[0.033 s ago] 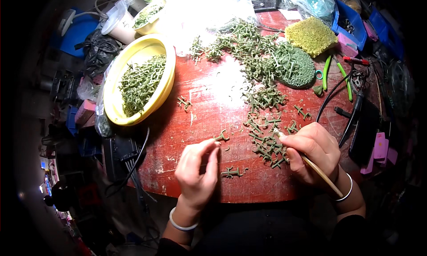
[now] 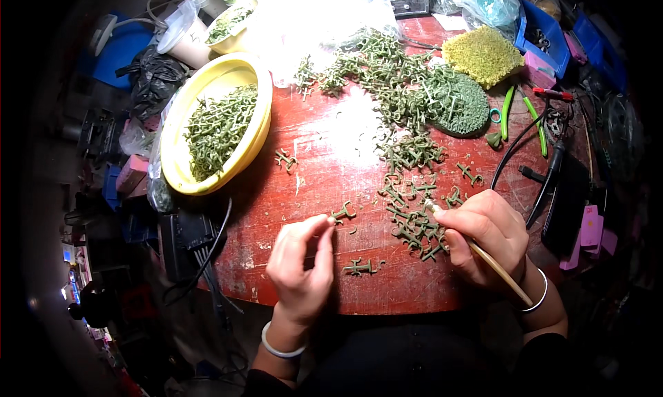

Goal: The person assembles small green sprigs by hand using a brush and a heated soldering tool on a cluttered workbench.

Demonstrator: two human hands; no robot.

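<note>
Thumb and forefinger of my left hand point(image 2: 302, 266) are pinched at the end of a small green branched piece point(image 2: 343, 212), which looks like a wax casting. Its far end forks into curved prongs. My right hand point(image 2: 487, 235) is closed round a slim wooden-handled tool point(image 2: 498, 269), held like a pen. The tool's pale tip points away from me, over a loose cluster of similar green pieces point(image 2: 414, 228); its exact kind does not show. A single green piece point(image 2: 362, 266) lies on the red table point(image 2: 311, 169) between my hands, nearer to me.
A yellow basin point(image 2: 262, 124) of green pieces stands at left. Beyond the cluster spreads a larger heap point(image 2: 394, 79), against a round green pad point(image 2: 466, 103) and a yellow sponge point(image 2: 483, 55). Green-handled pliers point(image 2: 507, 114) and black cables point(image 2: 511, 155) lie at right.
My left hand has shifted slightly to the left, and its fingertips have drawn back a little along the piece. My right hand and the tool stay where they were.
</note>
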